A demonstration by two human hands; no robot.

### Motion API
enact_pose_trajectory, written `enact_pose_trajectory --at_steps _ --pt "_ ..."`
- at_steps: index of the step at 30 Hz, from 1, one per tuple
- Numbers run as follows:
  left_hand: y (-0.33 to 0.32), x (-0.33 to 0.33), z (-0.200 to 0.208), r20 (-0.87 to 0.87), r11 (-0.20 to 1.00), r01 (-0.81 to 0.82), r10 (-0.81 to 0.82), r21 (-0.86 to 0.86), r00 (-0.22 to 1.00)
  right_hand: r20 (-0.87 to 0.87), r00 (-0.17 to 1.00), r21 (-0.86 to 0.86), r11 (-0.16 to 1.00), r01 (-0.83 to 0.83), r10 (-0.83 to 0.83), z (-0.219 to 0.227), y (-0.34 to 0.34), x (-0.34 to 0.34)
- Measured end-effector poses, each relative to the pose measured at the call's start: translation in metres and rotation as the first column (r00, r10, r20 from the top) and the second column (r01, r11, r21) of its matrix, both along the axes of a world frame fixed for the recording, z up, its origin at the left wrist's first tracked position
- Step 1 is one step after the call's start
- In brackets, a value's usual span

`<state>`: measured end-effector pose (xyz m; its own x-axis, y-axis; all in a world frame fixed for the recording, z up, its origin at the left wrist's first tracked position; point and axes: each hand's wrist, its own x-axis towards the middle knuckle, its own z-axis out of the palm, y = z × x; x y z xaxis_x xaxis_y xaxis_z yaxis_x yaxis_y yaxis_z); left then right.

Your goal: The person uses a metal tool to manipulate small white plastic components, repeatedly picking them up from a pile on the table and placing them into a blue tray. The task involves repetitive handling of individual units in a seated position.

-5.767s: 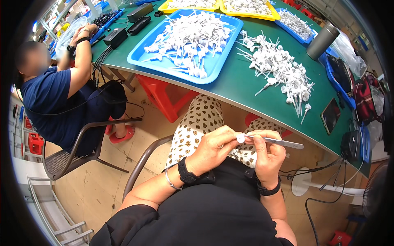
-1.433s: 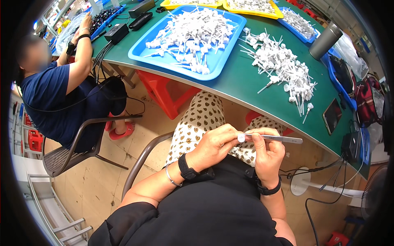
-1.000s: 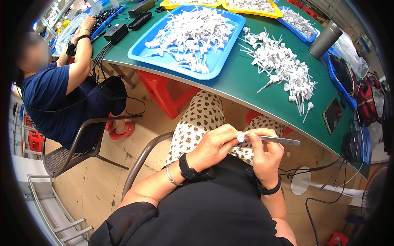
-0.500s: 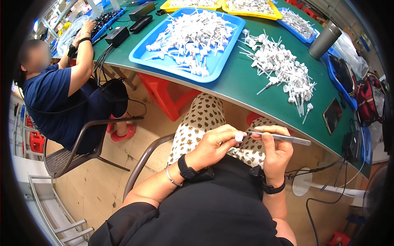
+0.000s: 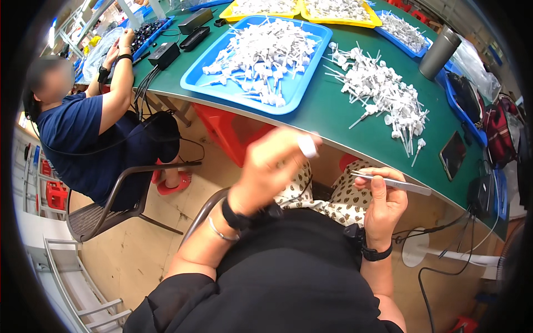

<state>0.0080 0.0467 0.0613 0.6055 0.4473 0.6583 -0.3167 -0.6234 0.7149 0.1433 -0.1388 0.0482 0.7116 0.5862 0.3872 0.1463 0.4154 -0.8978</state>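
"Where's the white round-headed piece (image 5: pixel 308 146)?"

"At the fingertips of the left hand (image 5: pixel 269 166), above the lap, near the green table's (image 5: pixel 327 111) edge. Its head sticks out past the fingers, probably because they grip whatever lies behind it."

"How tight is that grip?"

"Thumb and fingers seem pinched narrowly on it. The hand is blurred, so I can't tell which finger meets the thumb."

"And the right hand (image 5: pixel 383 205)?"

"Thumb and fingers closed around the metal tweezers (image 5: pixel 401 184), with the tips pointing left. Holding them partway along presumably keeps those tips free. They're well apart from the piece and look to hold nothing, though they're too small to judge their gap."

"The blue tray (image 5: pixel 301 90)?"

"Ahead, bearing similar stemmed pieces, presumably set there for easy reach; a loose pile (image 5: pixel 383 91) lies to its right."
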Motion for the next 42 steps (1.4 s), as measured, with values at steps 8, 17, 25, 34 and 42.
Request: enact_pose_trajectory --at_steps 8,17,25,34,42 --pt "0.122 0.017 0.052 0.160 0.363 -0.643 0.778 0.674 0.607 0.015 0.999 0.018 0.999 0.044 -0.045 0.008 -0.005 0.004" --pt "0.000 0.127 0.023 -0.365 0.763 -0.047 0.361 0.645 0.858 0.002 0.999 0.026 0.999 0.046 -0.046 0.012 -0.008 0.003" --pt "0.004 0.110 0.025 -0.174 0.922 -0.130 0.205 0.366 0.963 -0.018 0.999 0.069 0.997 0.039 -0.038 0.012 -0.007 0.005" --pt "-0.045 0.011 -0.015 -0.255 0.890 0.155 -0.284 -0.429 0.924 -0.036 0.998 0.064 0.996 -0.054 0.057 0.004 -0.001 -0.005" --pt "-0.056 0.000 -0.039 -0.215 0.930 0.159 -0.238 -0.332 0.947 0.027 0.996 -0.068 0.995 -0.077 0.079 -0.002 0.005 -0.020"
